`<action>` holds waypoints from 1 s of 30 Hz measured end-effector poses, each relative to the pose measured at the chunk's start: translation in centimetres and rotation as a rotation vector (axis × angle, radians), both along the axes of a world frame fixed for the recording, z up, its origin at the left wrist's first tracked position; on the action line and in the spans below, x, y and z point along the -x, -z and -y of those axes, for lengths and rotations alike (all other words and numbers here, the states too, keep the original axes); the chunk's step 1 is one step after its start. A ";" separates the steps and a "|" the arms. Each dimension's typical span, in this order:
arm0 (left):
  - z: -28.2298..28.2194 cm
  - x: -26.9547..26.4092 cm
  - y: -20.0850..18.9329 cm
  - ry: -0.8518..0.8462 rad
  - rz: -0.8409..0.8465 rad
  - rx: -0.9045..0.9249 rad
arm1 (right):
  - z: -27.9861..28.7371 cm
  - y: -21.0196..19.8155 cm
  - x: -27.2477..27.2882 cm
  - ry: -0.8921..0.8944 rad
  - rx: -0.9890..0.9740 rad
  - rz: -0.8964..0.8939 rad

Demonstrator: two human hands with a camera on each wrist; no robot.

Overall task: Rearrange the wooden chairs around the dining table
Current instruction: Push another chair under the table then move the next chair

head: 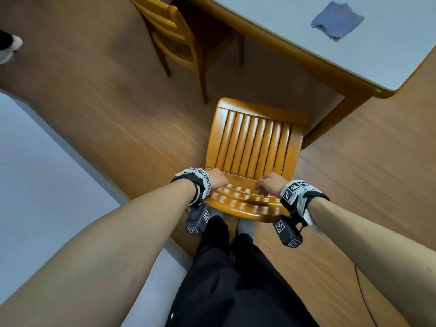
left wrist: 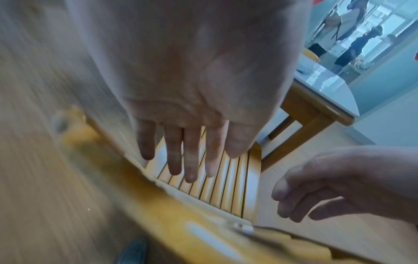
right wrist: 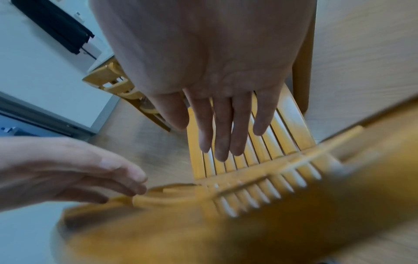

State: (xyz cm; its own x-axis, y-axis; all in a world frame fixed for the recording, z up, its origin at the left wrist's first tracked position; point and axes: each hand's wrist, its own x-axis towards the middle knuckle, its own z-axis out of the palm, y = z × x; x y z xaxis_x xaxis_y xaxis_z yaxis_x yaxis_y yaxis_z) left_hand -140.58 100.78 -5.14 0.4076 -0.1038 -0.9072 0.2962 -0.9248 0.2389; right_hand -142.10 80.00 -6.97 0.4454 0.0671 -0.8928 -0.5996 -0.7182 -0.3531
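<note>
A wooden chair with a slatted seat stands on the floor in front of me, its seat front near the corner leg of the dining table. Its curved backrest is closest to me and blurred in both wrist views. My left hand hovers over the backrest's left end, fingers straight and holding nothing. My right hand hovers over the right end, fingers also extended and empty. A second wooden chair is tucked at the table's left side.
A blue cloth lies on the grey tabletop. A pale wall and baseboard run close on my left. Another person's shoe shows at the far left. My legs stand right behind the chair. A thin cable crosses the floor at right.
</note>
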 end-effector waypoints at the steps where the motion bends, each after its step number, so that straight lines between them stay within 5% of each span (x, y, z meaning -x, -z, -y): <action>1: -0.6 -0.9 -0.9 -0.029 0.033 -0.001 | -0.2 -0.9 -1.1 0.038 -0.015 0.009; 13: -10.5 -11.9 -9.8 -0.129 0.252 -0.016 | -7.0 -7.6 -10.8 0.176 -0.112 0.178; 22: -5.2 -4.1 -1.9 -0.053 0.037 0.029 | -5.4 -1.8 -5.4 -0.037 -0.017 0.012; 26: -1.6 1.0 0.9 0.183 -0.022 -0.077 | -1.6 1.0 -0.1 -0.307 0.126 -0.114; 30: 1.3 4.0 1.8 0.371 0.046 -0.217 | 1.0 2.2 3.6 -0.505 0.236 -0.033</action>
